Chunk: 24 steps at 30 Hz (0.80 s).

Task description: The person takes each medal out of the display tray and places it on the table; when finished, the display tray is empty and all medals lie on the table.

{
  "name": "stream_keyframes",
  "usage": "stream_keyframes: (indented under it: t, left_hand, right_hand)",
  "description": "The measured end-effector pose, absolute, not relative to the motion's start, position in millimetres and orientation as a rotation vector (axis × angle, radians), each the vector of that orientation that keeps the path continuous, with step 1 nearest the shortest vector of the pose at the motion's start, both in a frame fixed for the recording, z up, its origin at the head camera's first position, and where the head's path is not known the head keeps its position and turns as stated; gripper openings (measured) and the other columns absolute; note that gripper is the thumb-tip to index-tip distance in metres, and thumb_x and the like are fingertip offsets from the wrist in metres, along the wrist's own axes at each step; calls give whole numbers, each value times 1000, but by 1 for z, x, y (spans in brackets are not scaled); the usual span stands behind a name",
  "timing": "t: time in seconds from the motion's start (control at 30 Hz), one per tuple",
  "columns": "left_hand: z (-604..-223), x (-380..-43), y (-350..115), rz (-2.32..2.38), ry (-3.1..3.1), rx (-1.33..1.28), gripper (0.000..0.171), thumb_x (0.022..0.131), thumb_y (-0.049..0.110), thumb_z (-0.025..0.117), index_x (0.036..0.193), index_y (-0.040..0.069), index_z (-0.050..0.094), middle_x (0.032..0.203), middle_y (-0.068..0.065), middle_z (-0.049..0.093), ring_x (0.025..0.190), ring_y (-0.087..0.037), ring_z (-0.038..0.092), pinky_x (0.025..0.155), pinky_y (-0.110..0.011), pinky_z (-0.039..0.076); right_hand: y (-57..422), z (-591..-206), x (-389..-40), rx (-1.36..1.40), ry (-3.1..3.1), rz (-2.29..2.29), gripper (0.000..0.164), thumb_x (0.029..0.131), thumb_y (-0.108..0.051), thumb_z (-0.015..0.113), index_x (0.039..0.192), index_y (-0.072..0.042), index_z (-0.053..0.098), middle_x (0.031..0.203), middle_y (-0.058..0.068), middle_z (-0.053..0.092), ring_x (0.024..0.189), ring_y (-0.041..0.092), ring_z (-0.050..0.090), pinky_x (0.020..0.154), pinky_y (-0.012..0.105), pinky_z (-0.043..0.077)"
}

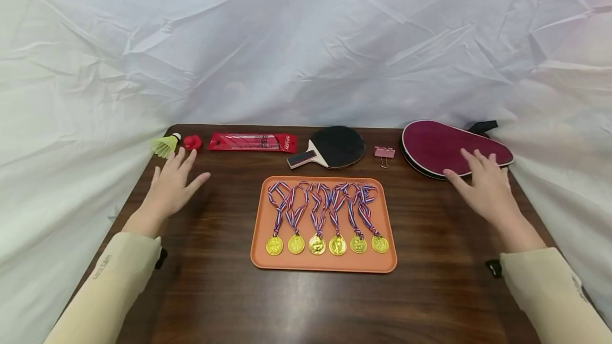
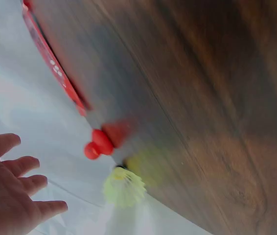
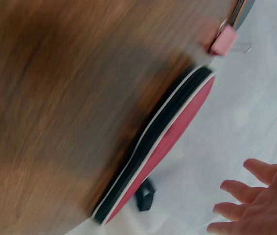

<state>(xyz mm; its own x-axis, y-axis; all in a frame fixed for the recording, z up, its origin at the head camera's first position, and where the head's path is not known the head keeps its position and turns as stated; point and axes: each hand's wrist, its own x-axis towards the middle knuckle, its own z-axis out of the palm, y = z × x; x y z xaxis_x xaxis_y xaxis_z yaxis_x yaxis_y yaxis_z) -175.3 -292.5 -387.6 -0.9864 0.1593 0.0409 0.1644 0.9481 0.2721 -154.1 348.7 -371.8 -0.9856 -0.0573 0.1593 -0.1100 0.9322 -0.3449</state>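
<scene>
My left hand (image 1: 167, 187) is spread with nothing in it, above the left side of the table. Nearest to it are a yellow-green shuttlecock (image 1: 164, 145) and a small red rubber duck-like toy (image 1: 193, 143). On the right, my right hand (image 1: 487, 190) has its fingers apart and overlaps the dark red paddle case (image 1: 444, 145) in the head view. In the right wrist view, that hand (image 3: 261, 196) is apart from the case (image 3: 163, 142). Between the hands lies an orange tray (image 1: 325, 265) with several gold medals (image 1: 317, 244) in a row, their striped ribbons (image 1: 317, 203) stretched toward the back.
Along the back edge of the brown table (image 1: 306, 307) lie a red flat packet (image 1: 253, 142), a black table tennis paddle (image 1: 337, 147) and a pink binder clip (image 1: 384, 153). White sheeting (image 1: 306, 41) hangs behind the table and at both sides.
</scene>
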Motion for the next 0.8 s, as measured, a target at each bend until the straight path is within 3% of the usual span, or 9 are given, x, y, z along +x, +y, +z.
stream_keyframes:
  t: [0.23,0.37,0.5,0.57,0.67,0.8]
  left_hand:
    - [-385,-144,-268,-481,-2920,-416,69,87,47,52,137,5,34,135,-23,34,127,-42,22,92,-63,18]
    - [-390,-125,-254,-586,-2874,-477,61,86,43,55,132,4,43,128,-18,44,121,-38,32,93,-56,25]
    - [-398,-109,-240,-673,-2904,-493,57,85,43,57,129,7,48,121,-12,50,115,-30,39,92,-48,31]
    - [-402,-102,-233,-692,-2941,-494,56,84,43,58,128,9,49,119,-9,52,112,-26,42,91,-47,34]
    - [-407,-95,-223,-695,-2986,-509,55,84,44,58,127,11,50,117,-8,54,111,-25,45,89,-47,36]
    - [-411,-89,-212,-743,-3022,-531,51,83,42,60,124,12,54,111,-7,58,107,-27,49,86,-46,39]
  right_hand:
    - [307,-364,-131,272,-2913,650,60,86,-44,54,133,-8,42,129,20,42,118,43,32,89,59,23]
    - [282,-368,-116,315,-2939,675,54,84,-49,54,126,-14,51,122,12,51,111,35,43,86,54,30]
    - [263,-376,-105,376,-2969,690,49,84,-52,53,119,-18,56,108,3,58,94,24,53,76,46,40]
    - [255,-381,-100,409,-2988,716,46,83,-52,53,114,-19,59,97,-3,59,79,17,55,65,37,44]
    - [246,-387,-95,444,-3023,799,39,81,-50,57,105,-20,62,81,-11,56,61,10,49,51,26,39]
    - [237,-395,-91,473,-3073,919,29,78,-40,66,98,-19,64,77,-14,56,53,10,45,45,23,35]
